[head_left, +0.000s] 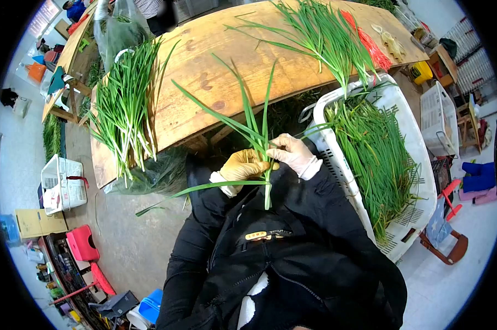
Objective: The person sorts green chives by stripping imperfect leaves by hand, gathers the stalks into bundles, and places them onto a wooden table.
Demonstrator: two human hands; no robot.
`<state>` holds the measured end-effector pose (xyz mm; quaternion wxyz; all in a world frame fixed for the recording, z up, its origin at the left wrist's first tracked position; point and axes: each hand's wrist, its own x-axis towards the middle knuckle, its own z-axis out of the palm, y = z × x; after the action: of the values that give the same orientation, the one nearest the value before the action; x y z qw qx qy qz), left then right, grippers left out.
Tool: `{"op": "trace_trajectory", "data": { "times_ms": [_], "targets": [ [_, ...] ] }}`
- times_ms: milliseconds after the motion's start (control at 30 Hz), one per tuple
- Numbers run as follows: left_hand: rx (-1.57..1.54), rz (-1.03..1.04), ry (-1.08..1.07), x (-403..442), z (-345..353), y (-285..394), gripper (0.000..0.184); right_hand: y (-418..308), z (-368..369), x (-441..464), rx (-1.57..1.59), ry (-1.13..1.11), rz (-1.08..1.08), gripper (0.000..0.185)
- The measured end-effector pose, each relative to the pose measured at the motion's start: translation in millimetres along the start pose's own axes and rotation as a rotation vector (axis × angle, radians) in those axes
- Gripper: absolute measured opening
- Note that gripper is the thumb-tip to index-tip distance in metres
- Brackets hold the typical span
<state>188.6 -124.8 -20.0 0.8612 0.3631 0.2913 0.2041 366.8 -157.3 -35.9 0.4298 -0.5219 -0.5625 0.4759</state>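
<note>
The left hand, wearing a yellowish glove, is gripping a leafy green stalk in front of the dark jacket, its fingers curling together around the leaf bases. The right hand, wearing a paler glove with a white cuff, is meeting the stalk from the other side, thumb and forefinger pinching it just above the left hand's fingertips. The pale end of the stalk is pointing down towards the person's chest, while several long leaves are fanning up over the near edge of the wooden worktop and one is drooping out to the left beneath the left hand

On the left end of the worktop a thick bundle of greens is lying with its whitish ends facing the person and slightly overhanging the edge. Towards the right end a looser pile of greens is spreading across the wood, with red strands lying beside it and a pair of pale gloves resting farther right. Close by the right arm, a white crate is standing and holding a heap of loose greens
</note>
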Motion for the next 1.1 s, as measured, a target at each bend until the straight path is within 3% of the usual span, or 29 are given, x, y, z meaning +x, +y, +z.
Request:
{"op": "trace_trajectory", "data": {
  "times_ms": [33,100,133,300,367,467,500,567,600,633,700,767,833,867,967,1033,1100],
  "targets": [
    [0.005,0.024,0.011,1,-2,-2,0.019,-13,3,-1,0.231,0.02,0.1,0.025],
    [-0.005,0.07,0.145,0,-9,0,0.019,-11,4,-1,0.215,0.104,0.055,0.024],
    [-0.058,0.169,0.158,-2,-11,4,0.021,-7,3,-4,0.367,0.099,0.085,0.021],
    [-0.266,0.404,0.311,1,-40,16,0.019,9,9,-39,0.515,-0.035,0.054,0.019],
    [-0.272,0.443,0.31,1,-53,19,0.019,25,-1,-54,0.378,-0.21,0.107,0.018],
    [-0.228,0.44,0.239,-7,-45,33,0.022,27,-18,-57,-0.429,-0.739,0.291,0.035],
    [-0.191,0.4,0.179,-10,-41,35,0.024,22,-15,-56,-0.455,-0.7,0.279,0.041],
    [-0.106,0.272,0.17,-8,-38,28,0.032,8,-16,-45,-0.592,-0.3,0.099,0.037],
    [-0.142,0.251,0.14,-8,-33,25,0.032,10,-13,-35,-0.368,-0.092,-0.025,0.033],
    [-0.178,0.229,0.11,-8,-26,23,0.032,0,-9,-20,-0.278,0.026,-0.171,0.027],
    [-0.171,0.183,0.084,-7,-15,18,0.033,-24,-4,3,-0.346,0.135,-0.265,0.024],
    [-0.131,0.121,0.047,-5,-17,10,0.03,-32,8,17,-0.06,0.112,-0.089,0.021],
    [-0.132,0.095,0.08,-5,-15,8,0.02,-23,12,30,-0.345,0.044,-0.183,0.017],
    [-0.125,0.096,0.111,-6,-15,9,0.019,-19,16,32,-0.146,0.012,-0.093,0.014],
    [-0.156,0.116,0.181,-8,-19,11,0.016,-12,17,30,-0.127,0.056,0.002,0.013],
    [-0.112,0.15,0.279,-6,-19,11,0.017,1,20,24,0.225,0.052,0.096,0.008],
    [-0.159,0.218,0.259,-2,-19,10,0.02,8,25,13,0.425,0.069,0.017,0.008]
  ]
}}
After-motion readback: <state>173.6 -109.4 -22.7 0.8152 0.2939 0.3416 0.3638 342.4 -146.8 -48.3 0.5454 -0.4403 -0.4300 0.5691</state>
